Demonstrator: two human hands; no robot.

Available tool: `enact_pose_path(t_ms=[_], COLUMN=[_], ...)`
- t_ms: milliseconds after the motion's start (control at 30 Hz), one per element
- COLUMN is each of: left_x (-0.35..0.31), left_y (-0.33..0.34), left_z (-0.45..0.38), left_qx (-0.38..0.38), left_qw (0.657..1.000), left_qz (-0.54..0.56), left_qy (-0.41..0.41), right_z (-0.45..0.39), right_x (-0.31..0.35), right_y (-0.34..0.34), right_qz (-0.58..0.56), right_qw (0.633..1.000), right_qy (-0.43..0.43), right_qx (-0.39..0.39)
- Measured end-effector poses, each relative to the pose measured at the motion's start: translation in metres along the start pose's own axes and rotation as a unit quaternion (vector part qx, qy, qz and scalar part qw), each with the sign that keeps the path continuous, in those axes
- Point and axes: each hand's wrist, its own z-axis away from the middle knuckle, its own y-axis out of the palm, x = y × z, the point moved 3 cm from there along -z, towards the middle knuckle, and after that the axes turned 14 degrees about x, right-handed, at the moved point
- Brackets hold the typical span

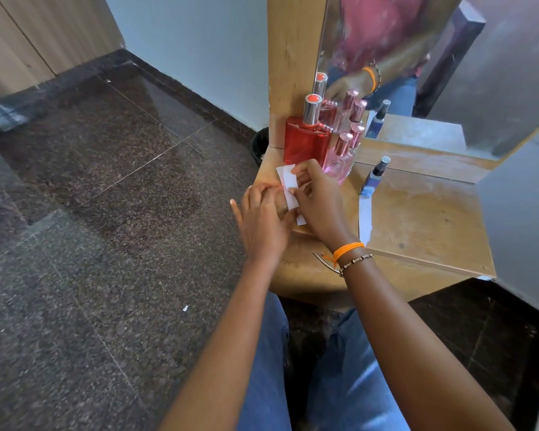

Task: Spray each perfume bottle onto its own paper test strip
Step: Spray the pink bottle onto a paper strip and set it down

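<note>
On the wooden dressing shelf (423,219) stand a red square perfume bottle (306,144) with a silver cap, two pink bottles (340,160) with rose caps, and a small dark blue spray bottle (374,175). My right hand (316,199) pinches white paper strips (288,185) just in front of the red bottle. My left hand (262,220) touches the same strips from the left, fingers partly covering them. Another white strip (365,217) lies flat in front of the blue bottle.
A mirror (417,66) behind the bottles reflects them and my arm. A dark bin (260,144) sits on the floor left of the shelf. Dark granite floor spreads to the left. A grey panel (523,219) closes off the right side.
</note>
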Motion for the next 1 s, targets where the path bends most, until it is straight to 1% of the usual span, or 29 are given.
enact_pose_path(t_ms=[167,233,333,433,500,533,600,667,867,933,1000], left_x=[-0.003,-0.011,-0.034,-0.052,-0.058,-0.061,-0.066,-0.071,-0.082,-0.082,-0.08], left_y=[-0.005,-0.01,-0.013,-0.004,0.005,0.008,0.015,0.021,0.033,0.035,0.035], left_z=[0.003,0.005,0.014,0.026,0.031,0.032,0.034,0.035,0.034,0.033,0.031], left_qx=[0.019,0.004,-0.023,0.007,0.044,0.059,0.084,0.098,0.118,0.114,0.1], left_qw=[1.0,0.999,0.995,0.992,0.99,0.99,0.989,0.988,0.986,0.987,0.988], left_qz=[0.025,0.05,0.089,0.11,0.109,0.106,0.099,0.092,0.093,0.096,0.108], left_qy=[-0.003,0.005,0.048,0.067,0.072,0.075,0.074,0.076,0.074,0.067,0.055], right_z=[0.013,0.02,0.035,0.059,0.076,0.082,0.087,0.086,0.08,0.082,0.084], right_x=[0.008,0.013,0.015,-0.001,-0.023,-0.034,-0.056,-0.069,-0.08,-0.079,-0.072], right_y=[-0.011,-0.019,-0.034,-0.053,-0.068,-0.076,-0.087,-0.093,-0.093,-0.092,-0.093], right_qz=[-0.061,-0.093,-0.133,-0.144,-0.14,-0.129,-0.09,-0.057,0.039,0.049,0.041], right_qw=[0.994,0.989,0.979,0.971,0.966,0.966,0.969,0.971,0.975,0.975,0.977], right_qy=[-0.038,-0.049,-0.051,-0.02,0.034,0.069,0.137,0.17,0.168,0.167,0.146], right_qx=[-0.078,-0.106,-0.147,-0.188,-0.213,-0.213,-0.187,-0.161,-0.141,-0.139,-0.149])
